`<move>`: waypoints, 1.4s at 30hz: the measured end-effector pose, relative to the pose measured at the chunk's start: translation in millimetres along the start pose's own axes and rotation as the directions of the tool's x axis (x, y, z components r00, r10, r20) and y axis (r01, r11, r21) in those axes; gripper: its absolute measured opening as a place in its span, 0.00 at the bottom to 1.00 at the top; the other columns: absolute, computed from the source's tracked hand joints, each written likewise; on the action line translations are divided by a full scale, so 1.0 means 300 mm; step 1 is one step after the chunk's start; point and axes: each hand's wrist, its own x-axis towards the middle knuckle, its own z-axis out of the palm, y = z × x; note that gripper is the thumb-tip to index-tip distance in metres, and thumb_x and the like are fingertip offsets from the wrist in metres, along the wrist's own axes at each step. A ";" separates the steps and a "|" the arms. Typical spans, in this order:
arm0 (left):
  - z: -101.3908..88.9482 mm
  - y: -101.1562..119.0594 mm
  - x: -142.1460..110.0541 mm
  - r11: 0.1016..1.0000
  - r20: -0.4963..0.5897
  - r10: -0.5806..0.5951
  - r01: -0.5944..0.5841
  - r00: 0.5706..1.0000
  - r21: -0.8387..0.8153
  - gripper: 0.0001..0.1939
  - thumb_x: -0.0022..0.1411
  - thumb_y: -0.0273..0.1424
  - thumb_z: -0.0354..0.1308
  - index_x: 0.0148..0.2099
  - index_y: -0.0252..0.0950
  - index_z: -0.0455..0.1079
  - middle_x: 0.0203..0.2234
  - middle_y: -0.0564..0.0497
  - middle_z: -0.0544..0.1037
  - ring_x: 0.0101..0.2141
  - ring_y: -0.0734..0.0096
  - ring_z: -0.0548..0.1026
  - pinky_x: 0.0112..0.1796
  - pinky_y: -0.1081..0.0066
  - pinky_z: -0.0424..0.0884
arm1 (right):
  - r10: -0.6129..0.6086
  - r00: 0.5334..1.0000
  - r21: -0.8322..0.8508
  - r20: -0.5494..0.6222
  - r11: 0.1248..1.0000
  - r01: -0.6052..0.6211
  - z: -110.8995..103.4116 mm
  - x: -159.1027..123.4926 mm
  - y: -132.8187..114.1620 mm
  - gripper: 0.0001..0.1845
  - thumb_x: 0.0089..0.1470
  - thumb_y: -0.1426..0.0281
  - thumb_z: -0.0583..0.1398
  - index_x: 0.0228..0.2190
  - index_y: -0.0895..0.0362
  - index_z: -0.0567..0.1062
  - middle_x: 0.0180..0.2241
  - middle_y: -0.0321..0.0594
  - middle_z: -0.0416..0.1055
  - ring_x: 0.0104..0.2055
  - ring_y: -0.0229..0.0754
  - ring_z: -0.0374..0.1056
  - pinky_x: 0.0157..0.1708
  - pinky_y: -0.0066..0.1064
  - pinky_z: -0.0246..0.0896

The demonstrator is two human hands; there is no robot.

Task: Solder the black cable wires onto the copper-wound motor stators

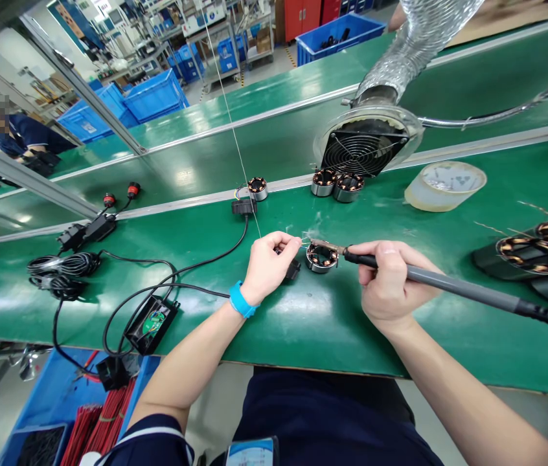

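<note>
My right hand (pixel 390 279) is closed round a grey soldering iron (pixel 449 285), its tip resting at the top of a small round motor stator (pixel 321 257) with copper windings on the green bench (pixel 303 317). My left hand (pixel 270 265), with a blue wristband, is pinched on a thin solder wire (pixel 235 129) that runs up and away from it. The pinch sits just left of the stator, over a small black connector (pixel 292 268). A wisp of smoke rises by the iron's tip.
A fume extractor fan (pixel 365 150) on a silver duct stands behind, with two stators (pixel 336 184) before it and another (pixel 257 188) to the left. A tape roll (pixel 444 186) and dark motors (pixel 541 255) lie right. Black cables and boxes (pixel 150 323) lie left. Another person sits far left.
</note>
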 end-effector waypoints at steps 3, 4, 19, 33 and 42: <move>0.001 0.002 0.000 1.000 -0.001 -0.007 0.007 1.000 -0.004 0.15 0.62 0.41 0.63 0.32 0.33 0.76 0.25 0.52 0.76 0.27 0.74 0.67 0.31 0.72 0.62 | -0.006 1.000 0.002 -0.002 1.000 0.006 0.004 0.003 -0.001 0.17 0.64 0.70 0.56 0.28 0.56 0.82 0.13 0.31 0.62 0.15 0.36 0.59 0.18 0.31 0.53; 0.002 0.003 0.000 1.000 -0.001 -0.007 0.007 1.000 -0.006 0.15 0.62 0.41 0.63 0.32 0.33 0.76 0.25 0.52 0.75 0.27 0.74 0.67 0.30 0.72 0.62 | -0.012 1.000 0.003 -0.004 1.000 0.012 0.005 0.003 0.000 0.17 0.64 0.70 0.56 0.28 0.56 0.82 0.13 0.31 0.62 0.14 0.36 0.58 0.18 0.31 0.53; -0.003 0.005 0.000 0.999 0.047 -0.012 0.013 0.999 -0.032 0.16 0.63 0.42 0.63 0.33 0.33 0.76 0.26 0.51 0.76 0.28 0.73 0.68 0.32 0.72 0.63 | -0.180 0.956 -0.067 0.231 0.977 0.200 0.027 0.021 0.020 0.10 0.68 0.71 0.59 0.46 0.53 0.80 0.31 0.37 0.76 0.31 0.41 0.73 0.35 0.35 0.72; -0.046 0.038 -0.006 0.999 0.214 0.026 -0.030 0.976 0.012 0.14 0.66 0.41 0.61 0.39 0.33 0.76 0.30 0.50 0.78 0.28 0.73 0.71 0.32 0.72 0.65 | -0.377 0.831 -0.081 0.409 0.892 0.445 0.073 0.019 0.054 0.24 0.65 0.79 0.57 0.58 0.47 0.73 0.41 0.41 0.71 0.43 0.42 0.74 0.45 0.35 0.76; -0.084 0.034 0.007 0.987 0.326 0.021 -0.072 0.945 0.144 0.12 0.66 0.38 0.59 0.37 0.34 0.77 0.31 0.47 0.81 0.32 0.70 0.74 0.35 0.70 0.67 | -0.277 0.878 -0.141 0.390 0.924 0.354 0.047 -0.007 0.047 0.21 0.64 0.77 0.59 0.56 0.50 0.74 0.40 0.42 0.74 0.42 0.44 0.74 0.47 0.39 0.75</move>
